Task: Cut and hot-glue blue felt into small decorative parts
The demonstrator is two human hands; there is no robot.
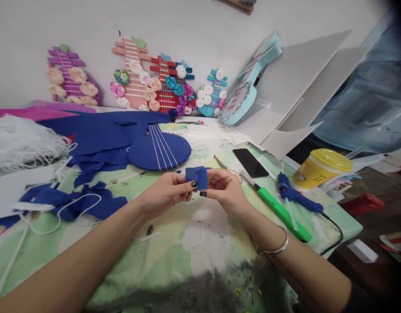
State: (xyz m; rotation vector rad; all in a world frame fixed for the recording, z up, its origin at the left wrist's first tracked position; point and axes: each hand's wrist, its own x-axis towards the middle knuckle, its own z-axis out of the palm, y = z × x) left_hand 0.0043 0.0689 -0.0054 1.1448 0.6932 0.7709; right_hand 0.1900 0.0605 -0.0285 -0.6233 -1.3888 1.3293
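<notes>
A small piece of blue crepe paper (196, 174) is held up between my two hands, above the middle of the table. My left hand (166, 193) pinches its left side, thumb in front. On its right side the fingers and thumb of my right hand (228, 191) are closed. Just behind lies a flat blue round body (159, 150) with several white strings stretched across it. Scissors (226, 167) with gold-coloured handles rest behind my right hand, partly hidden by it.
Right of my hands lie a black phone (251, 163), a green cutter knife (282, 213) and a blue glue gun (296, 193). A yellow-lidded tub (321, 169) stands beyond. Blue paper scraps (99, 200) and white shredded strands (24, 141) cover the left. Flowered paper guitars (131, 78) lean on the wall.
</notes>
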